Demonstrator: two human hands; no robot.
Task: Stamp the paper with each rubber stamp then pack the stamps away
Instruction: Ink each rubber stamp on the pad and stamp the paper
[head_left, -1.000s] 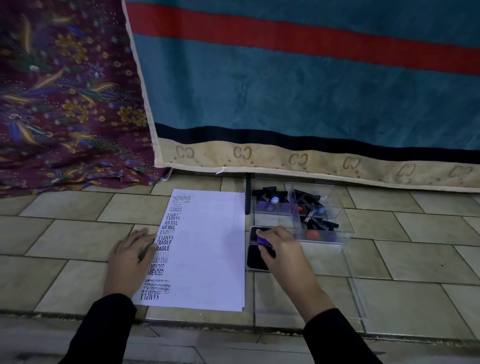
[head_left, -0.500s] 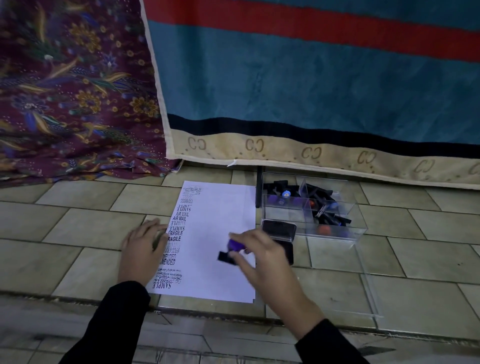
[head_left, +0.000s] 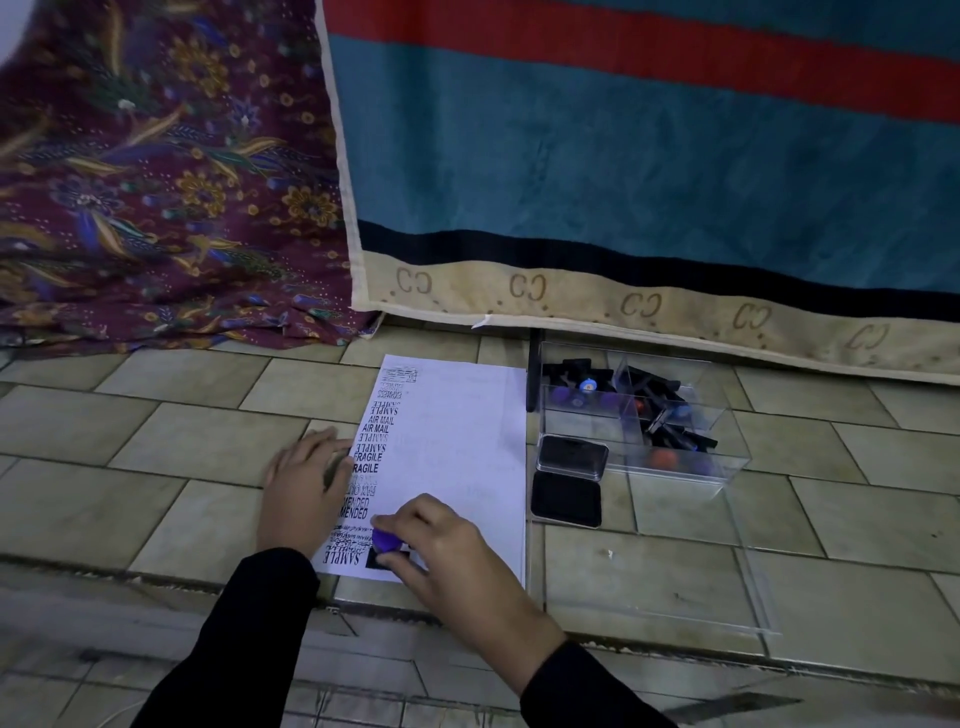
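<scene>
A white sheet of paper (head_left: 457, 457) lies on the tiled floor, with a column of black stamp prints down its left side. My right hand (head_left: 447, 551) grips a rubber stamp with a purple knob (head_left: 387, 541) and presses its black base onto the paper's near left corner, beside a SAMPLE print. My left hand (head_left: 306, 486) lies flat with fingers spread on the paper's left edge. An open black ink pad (head_left: 567, 480) sits just right of the paper. A clear compartment box (head_left: 691, 465) behind it holds several more stamps with coloured knobs.
The box's clear lid (head_left: 748, 587) lies flat on the tiles to the right front. A teal, red-striped blanket (head_left: 623, 171) and a purple floral cloth (head_left: 156, 171) hang at the back. A step edge (head_left: 156, 577) runs along the front.
My right hand lifted the purple stamp off the ink pad, carried it left and toward me, and set it down on the paper's near left corner. My left hand stayed on the paper.
</scene>
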